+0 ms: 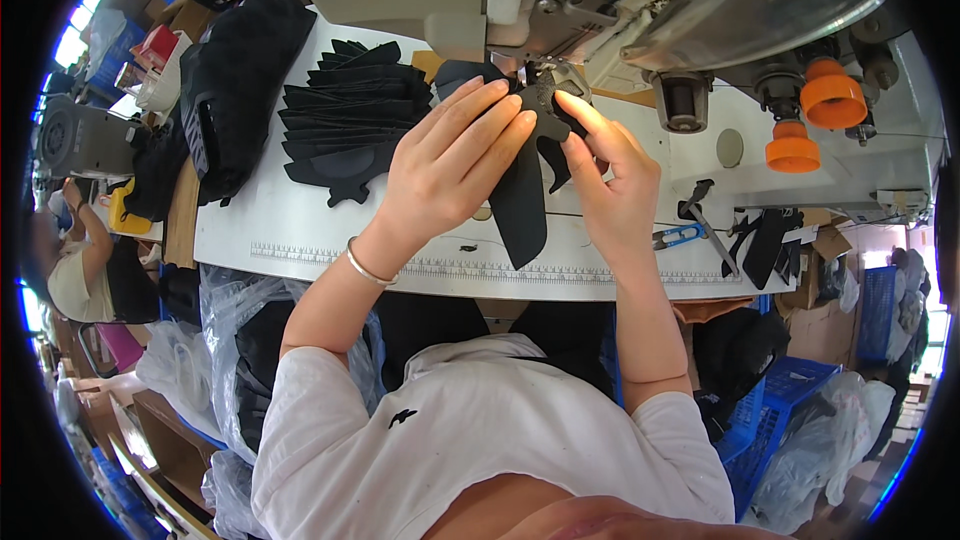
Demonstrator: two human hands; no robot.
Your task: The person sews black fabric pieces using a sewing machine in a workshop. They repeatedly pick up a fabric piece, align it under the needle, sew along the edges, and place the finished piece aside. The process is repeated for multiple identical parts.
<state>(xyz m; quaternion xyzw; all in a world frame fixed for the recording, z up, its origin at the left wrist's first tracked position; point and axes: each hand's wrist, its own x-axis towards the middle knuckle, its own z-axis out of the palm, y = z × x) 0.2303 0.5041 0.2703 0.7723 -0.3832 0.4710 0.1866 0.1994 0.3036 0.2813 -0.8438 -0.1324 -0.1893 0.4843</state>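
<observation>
A black cut fabric piece (pixel 519 208) lies under the head of a sewing machine (pixel 553 25), its long flap hanging toward me over the white table. My left hand (pixel 450 160) rests on it with fingers stretched out flat, close to the needle area. On the other side, my right hand (pixel 615 175) grips the piece's edge between thumb and bent forefinger. The needle is mostly hidden by fingers and machine parts. Left of my left hand, a fanned stack of similar black pieces (pixel 350 120) lies on the table.
A printed ruler strip (pixel 400 266) follows the table's front edge. To the right lie a blue-handled tool (pixel 680 235) and black strips (pixel 770 245). Orange holders (pixel 792 147) hang at upper right. Black fabric (pixel 235 90) is heaped at left, with another person (pixel 85 260) beyond.
</observation>
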